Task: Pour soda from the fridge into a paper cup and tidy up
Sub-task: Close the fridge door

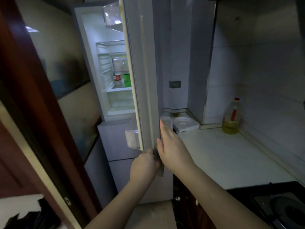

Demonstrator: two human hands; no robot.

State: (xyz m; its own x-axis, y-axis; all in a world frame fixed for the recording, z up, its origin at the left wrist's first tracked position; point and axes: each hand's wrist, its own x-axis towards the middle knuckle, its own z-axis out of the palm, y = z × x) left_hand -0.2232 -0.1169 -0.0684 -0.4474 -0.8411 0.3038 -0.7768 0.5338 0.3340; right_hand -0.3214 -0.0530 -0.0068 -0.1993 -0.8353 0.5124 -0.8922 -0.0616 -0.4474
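At the centre of the frame we hold the fridge door (145, 80) partly open, seen almost edge-on, its pale seal running top to bottom. Our left hand (145, 164), lower centre, curls its fingers round the door's bottom corner by the dark handle strip (159, 162). Our right hand (171, 146), just to its right, lies flat with straight fingers against the door's outer face and holds nothing.

Through the gap, left of the door's edge, the lit fridge interior (115, 66) shows white shelves. On one shelf, centre left, stand a bottle with a red label (117, 78) and, just beside it, a green container (127, 79); we cannot tell which holds soda. A clear door bin (132, 136) juts from the door's inner side near our left hand, another sits at the top of the frame.

Left of the opening, a dark wooden frame (41, 129) slants across, narrowing the room on that side. To the right, a pale countertop (231, 154) meets the door's swing; white foam packing (183, 124) sits in its back corner, close behind our right hand. An oil bottle with a red cap (231, 116) stands farther right against the tiled wall. A black stove (280, 207) fills the lower right corner.
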